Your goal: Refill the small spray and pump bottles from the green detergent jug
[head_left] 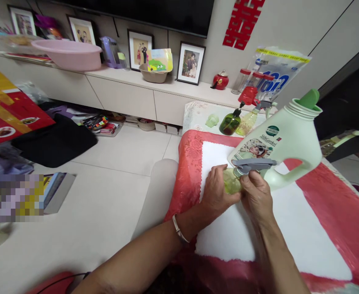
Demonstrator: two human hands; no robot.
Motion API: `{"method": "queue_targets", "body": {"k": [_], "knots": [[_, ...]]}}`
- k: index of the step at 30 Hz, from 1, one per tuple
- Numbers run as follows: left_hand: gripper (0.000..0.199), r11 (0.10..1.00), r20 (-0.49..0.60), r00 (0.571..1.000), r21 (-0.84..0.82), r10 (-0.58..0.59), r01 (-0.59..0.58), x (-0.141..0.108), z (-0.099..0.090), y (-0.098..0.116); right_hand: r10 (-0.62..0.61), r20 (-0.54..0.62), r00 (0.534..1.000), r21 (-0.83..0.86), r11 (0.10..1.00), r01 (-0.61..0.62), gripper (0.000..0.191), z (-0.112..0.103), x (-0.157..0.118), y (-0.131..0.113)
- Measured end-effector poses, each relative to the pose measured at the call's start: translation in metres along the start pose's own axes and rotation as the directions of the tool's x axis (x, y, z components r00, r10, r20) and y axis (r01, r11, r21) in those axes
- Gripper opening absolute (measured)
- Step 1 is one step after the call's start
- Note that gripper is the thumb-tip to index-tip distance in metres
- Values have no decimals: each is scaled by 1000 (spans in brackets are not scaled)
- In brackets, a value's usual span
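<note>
Spray btl (231, 183): yellow-green, w/ grey trigger head (256, 164); held over white mat (225, 241) on near-right table, just nr side of the big jug; no writing legible on it.
L hand (218, 190): fingers & thumb wrapped snugly round btl body; bangle (179, 228) on wrist.
R hand (257, 194): thumb & fingers closed at the collar, just under trigger head.
Jug (292, 139): pale green, label reads "SilkGarden"; dk green badge above w/ Chinese chars, too small to read. Green piece (310, 100) in its open mouth.
Far end of table: dk green pump btl (230, 123), label not legible; another spray btl w/ yellowish liquid (246, 123) to its R; pale green cap (212, 119) to its L.
Bag (282, 67): clear/white, far R, big blue digits partly hidden by red-lidded jars (242, 79).
Wall sign (243, 22): red double-happiness char, top cut off.
Tablecloth (191, 171): red, under mat.
</note>
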State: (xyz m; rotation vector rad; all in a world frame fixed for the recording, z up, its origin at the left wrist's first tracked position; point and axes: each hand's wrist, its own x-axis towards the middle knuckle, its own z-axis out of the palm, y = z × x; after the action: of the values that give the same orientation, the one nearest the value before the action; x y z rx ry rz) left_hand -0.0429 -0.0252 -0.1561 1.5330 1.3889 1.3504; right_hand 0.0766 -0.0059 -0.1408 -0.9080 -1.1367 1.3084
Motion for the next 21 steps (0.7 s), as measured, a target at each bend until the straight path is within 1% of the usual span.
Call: {"method": "queue_targets", "body": {"k": [7,14,18,21], "knots": [[73,1000,-8,1000,-3,-16,16,0,0,2,1,-32,999,14,1000,-1,40,6,0,-4],[70,1000,-28,1000,-15,-9,9,-1,0,3,-30,-72,997,-15,999,29,42,6,1,0],[69,999,-38,999,-35,-4,3,-1,0,3,-32,-49,998,-54,998,29,43,6,0,1],[70,999,-61,998,-36,11,-13,0,1,3,-25,-3,1000,-90,996,25,46,6,-4,-1]]}}
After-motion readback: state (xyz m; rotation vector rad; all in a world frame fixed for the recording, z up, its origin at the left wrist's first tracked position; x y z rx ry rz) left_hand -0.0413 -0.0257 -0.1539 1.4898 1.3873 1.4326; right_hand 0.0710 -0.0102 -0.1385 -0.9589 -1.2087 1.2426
